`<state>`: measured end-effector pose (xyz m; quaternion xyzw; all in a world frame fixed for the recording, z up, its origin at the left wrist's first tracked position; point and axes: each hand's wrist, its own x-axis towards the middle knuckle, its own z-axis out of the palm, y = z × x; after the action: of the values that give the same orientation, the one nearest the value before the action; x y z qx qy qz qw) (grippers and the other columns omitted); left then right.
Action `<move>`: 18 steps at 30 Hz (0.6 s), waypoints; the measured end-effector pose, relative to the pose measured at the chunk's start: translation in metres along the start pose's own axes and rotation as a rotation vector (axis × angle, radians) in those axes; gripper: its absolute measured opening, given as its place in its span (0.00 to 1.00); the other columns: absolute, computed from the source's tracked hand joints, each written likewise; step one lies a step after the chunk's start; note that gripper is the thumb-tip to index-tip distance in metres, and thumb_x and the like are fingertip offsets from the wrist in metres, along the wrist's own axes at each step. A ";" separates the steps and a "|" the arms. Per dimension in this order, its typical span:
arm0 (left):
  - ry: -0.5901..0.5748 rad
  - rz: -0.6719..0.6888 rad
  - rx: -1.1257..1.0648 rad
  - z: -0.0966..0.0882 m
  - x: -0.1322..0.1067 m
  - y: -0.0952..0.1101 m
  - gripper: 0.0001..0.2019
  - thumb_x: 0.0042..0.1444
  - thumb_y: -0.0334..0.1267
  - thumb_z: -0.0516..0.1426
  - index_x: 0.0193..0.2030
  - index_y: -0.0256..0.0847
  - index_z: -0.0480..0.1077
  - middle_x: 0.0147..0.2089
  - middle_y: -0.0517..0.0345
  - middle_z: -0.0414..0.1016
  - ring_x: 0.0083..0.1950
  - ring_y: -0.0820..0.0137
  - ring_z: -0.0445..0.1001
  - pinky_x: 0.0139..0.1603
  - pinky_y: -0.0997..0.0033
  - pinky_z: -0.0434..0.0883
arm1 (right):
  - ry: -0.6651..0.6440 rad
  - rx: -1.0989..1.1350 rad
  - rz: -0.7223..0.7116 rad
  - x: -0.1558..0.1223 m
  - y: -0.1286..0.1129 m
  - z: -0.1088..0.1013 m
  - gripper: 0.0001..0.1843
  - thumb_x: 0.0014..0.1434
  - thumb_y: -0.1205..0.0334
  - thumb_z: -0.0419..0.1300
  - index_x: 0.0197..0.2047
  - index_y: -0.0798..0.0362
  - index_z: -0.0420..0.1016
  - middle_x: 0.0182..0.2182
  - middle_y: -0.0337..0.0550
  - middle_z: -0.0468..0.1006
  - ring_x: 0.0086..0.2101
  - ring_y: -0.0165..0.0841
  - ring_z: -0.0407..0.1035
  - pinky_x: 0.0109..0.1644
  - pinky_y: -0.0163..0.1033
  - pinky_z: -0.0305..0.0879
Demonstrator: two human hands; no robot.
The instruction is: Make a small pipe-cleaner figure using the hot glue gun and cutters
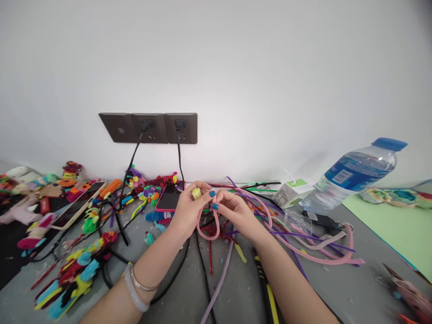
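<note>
Pink pipe cleaner (218, 228) (looped) is pinched by left hand (188, 210) and right hand (236, 214), fingers closed.

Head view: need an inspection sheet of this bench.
Surface: grey table, flecked with small scraps; green sheet at right.
Job's things: pink pipe cleaner bent in a loop between both hands; yellow fuzzy piece at the left fingers.
Clutter: water bottle, drink carton with a straw, phone in a pink case, craft figures at left, loose pipe cleaners at right.
Grippers: left hand and right hand both pinch the pink pipe cleaner.
Cables: black cables run from wall sockets down to the table.
Surroundings: white wall; no other people seen.
</note>
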<state>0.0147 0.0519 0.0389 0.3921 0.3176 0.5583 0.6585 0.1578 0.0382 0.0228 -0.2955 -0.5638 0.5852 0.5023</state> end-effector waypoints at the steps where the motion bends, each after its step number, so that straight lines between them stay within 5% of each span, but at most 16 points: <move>1: 0.006 0.007 0.009 0.000 0.000 0.001 0.16 0.39 0.39 0.72 0.30 0.37 0.72 0.24 0.66 0.66 0.26 0.81 0.65 0.27 0.83 0.64 | 0.014 -0.015 -0.002 0.001 0.000 -0.001 0.16 0.56 0.52 0.67 0.30 0.53 0.69 0.27 0.35 0.66 0.27 0.26 0.60 0.32 0.33 0.59; 18: -0.053 -0.166 -0.029 0.005 -0.004 -0.004 0.19 0.37 0.40 0.73 0.31 0.37 0.70 0.24 0.64 0.70 0.24 0.75 0.68 0.22 0.74 0.70 | 0.035 0.016 0.096 0.002 0.007 -0.004 0.21 0.50 0.52 0.72 0.28 0.51 0.64 0.25 0.33 0.66 0.26 0.26 0.62 0.31 0.33 0.63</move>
<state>0.0205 0.0470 0.0374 0.3696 0.3233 0.4957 0.7164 0.1592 0.0423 0.0157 -0.3285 -0.5355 0.6078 0.4858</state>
